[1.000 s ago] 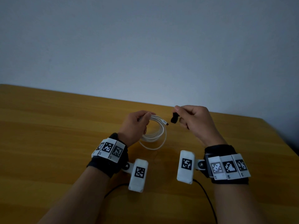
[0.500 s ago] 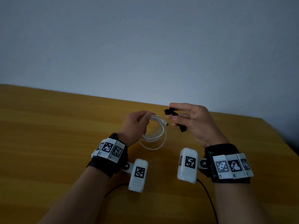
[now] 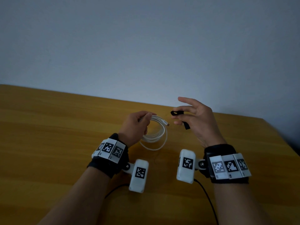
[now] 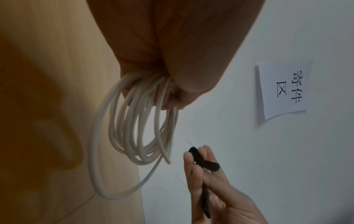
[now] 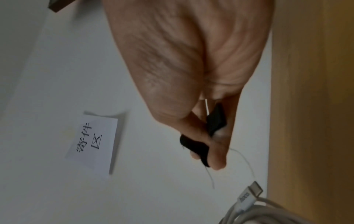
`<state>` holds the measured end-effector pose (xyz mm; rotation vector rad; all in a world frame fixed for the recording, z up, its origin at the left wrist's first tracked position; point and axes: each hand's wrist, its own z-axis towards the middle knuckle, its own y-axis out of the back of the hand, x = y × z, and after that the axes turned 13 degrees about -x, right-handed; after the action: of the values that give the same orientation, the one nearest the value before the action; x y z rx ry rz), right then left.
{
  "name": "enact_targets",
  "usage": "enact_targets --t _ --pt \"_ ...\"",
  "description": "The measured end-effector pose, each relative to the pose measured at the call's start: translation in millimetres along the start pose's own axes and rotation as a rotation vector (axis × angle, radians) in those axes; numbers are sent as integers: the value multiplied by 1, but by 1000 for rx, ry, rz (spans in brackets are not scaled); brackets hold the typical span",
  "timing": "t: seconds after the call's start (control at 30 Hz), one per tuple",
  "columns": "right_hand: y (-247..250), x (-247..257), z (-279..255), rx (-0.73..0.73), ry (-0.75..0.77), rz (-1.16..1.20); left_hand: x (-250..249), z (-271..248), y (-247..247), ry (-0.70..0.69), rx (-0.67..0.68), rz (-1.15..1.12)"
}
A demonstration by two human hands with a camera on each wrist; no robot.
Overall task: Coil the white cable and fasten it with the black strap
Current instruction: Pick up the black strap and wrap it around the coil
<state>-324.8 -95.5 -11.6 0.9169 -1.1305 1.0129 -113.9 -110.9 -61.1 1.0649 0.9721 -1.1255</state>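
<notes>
The white cable [image 3: 158, 135] is wound into several loops that hang from my left hand [image 3: 138, 123], which grips the coil's top above the wooden table [image 3: 48, 135]. Its plug end [image 3: 165, 122] sticks out to the right. The coil [image 4: 138, 121] shows close up in the left wrist view, bunched under my curled fingers. My right hand [image 3: 193, 116], just right of the coil, pinches the black strap [image 3: 177, 113] between thumb and fingers, the other fingers spread. The strap [image 5: 195, 145] lies partly unrolled across those fingers, its tail hanging [image 3: 186, 125] below them.
A white wall rises behind the table's far edge [image 3: 146, 103]. A paper note with printed characters [image 4: 285, 89] is stuck on it. Wrist camera units [image 3: 138, 174] and black cords [image 3: 206, 197] trail toward me over the near table. The table's right edge [image 3: 282, 137] runs diagonally.
My right hand turned palm-up and spread its fingers, and the black strap went from a small folded bundle to a partly unrolled strip. The left hand and coil stayed still.
</notes>
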Motion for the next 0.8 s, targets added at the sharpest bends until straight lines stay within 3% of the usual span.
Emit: enact_targets --t 0.4,0.8 --pt "0 -3 0 -38 84 -145 -2 -1 0 -3 -4 6" --pt "-5 3 -3 -31 16 -125 0 0 0 6 -4 -5"
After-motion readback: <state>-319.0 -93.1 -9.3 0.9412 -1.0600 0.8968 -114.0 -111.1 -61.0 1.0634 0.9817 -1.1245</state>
